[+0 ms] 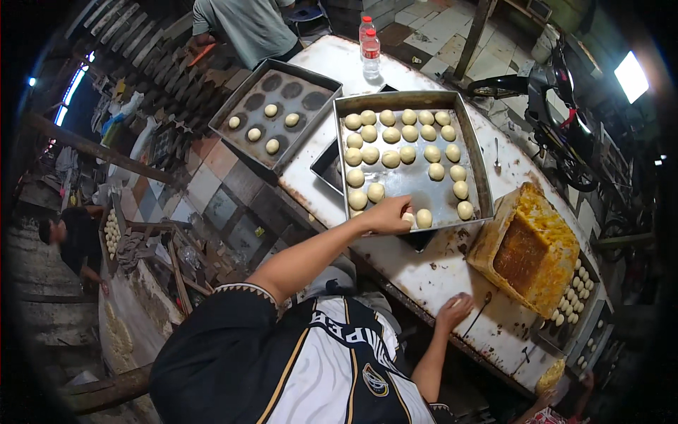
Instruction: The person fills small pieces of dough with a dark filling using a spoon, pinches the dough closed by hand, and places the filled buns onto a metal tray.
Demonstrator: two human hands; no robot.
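My left hand [388, 216] reaches over the near edge of a square metal tray [483, 169], its fingers closed on a pale dough ball [408, 219]. Next to it another dough ball [424, 218] rests on the tray. Several more round dough balls sit in loose rows there, with bare metal showing in the near middle. Lower right, my right hand [454, 311] is above the table's near edge with curled fingers; a small pale spot shows in them, too small to name. A thin dark-handled spoon [486, 302] lies beside that hand.
Right of the tray stands a tub [487, 237] smeared with orange-brown filling. A second tray [244, 88] with a few dough balls overhangs the table's left edge. Plastic bottles [371, 60] stand at the back. A person [244, 32] is beyond; a motorbike [547, 113] is parked right.
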